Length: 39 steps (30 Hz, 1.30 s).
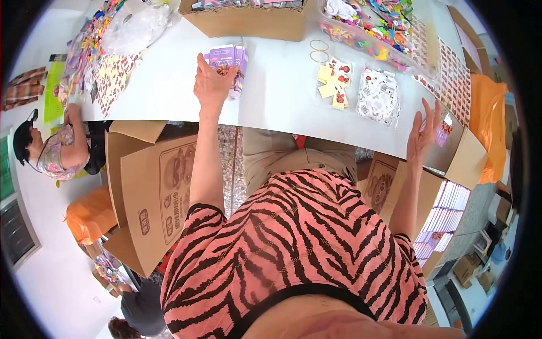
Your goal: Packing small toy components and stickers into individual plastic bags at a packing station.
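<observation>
My left hand point(212, 85) reaches over the white table point(276, 96) and closes on a stack of purple packets point(232, 61), thumb at its left side and fingers across its top. My right hand point(424, 134) is raised at the table's right edge with fingers spread and nothing clearly in it. A small purple and red packet point(444, 129) lies just beyond its fingertips. Whether they touch it I cannot tell. My pink and black striped top fills the lower middle.
Small yellow cards point(333, 85), two rubber bands point(319, 51) and a clear bag of printed pieces point(378, 96) lie on the table. Behind stand a cardboard box point(248, 22) and a clear tub of colourful items point(378, 31). Open cartons point(152, 198) and a box of purple packets point(446, 217) stand below. Another person point(56, 150) works at the left.
</observation>
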Motion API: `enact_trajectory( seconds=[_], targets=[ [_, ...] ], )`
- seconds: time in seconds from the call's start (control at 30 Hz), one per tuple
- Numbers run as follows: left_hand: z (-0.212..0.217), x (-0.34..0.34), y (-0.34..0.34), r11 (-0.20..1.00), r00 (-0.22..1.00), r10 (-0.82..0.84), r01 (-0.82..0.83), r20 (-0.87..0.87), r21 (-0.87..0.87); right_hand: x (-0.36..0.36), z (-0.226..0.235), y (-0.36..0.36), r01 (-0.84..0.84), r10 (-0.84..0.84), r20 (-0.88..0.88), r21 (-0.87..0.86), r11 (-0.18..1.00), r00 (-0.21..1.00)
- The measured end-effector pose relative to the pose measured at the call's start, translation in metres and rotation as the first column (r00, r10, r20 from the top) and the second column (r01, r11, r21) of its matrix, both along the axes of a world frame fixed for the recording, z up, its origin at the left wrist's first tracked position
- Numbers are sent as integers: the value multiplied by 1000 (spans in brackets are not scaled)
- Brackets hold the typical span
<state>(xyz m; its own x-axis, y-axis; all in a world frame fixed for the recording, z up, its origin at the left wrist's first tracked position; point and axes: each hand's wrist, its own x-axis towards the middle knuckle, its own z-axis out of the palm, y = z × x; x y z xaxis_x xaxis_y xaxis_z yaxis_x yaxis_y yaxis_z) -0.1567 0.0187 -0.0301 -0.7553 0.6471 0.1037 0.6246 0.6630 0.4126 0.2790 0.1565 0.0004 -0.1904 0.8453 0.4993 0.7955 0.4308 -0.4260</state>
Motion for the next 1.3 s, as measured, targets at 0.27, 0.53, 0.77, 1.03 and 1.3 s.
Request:
enact_trajectory(
  seconds=[0.27, 0.53, 0.77, 1.03, 1.3],
  targets=[
    [49, 30, -11, 879, 938, -124, -47, 324, 474, -55, 13, -16, -343, 324, -193, -74, 937, 926],
    [51, 107, -10, 611, -92, -782, -313, 617, 727, -126, 42, -30, -778, 423, -707, -289, 558, 566],
    [49, 149, -9, 699, -496, -683, -228, 536, 678, -145, 74, -6, -928, 535, -760, -334, 166, 369],
    [53, 152, -8, 681, -641, -626, -170, 445, 712, -143, 79, -2, -834, 637, -583, -519, 187, 505],
    [68, 154, -7, 700, 624, -673, 363, 397, 615, -144, 80, -5, -679, 553, -398, -493, 544, 732]
  ],
)
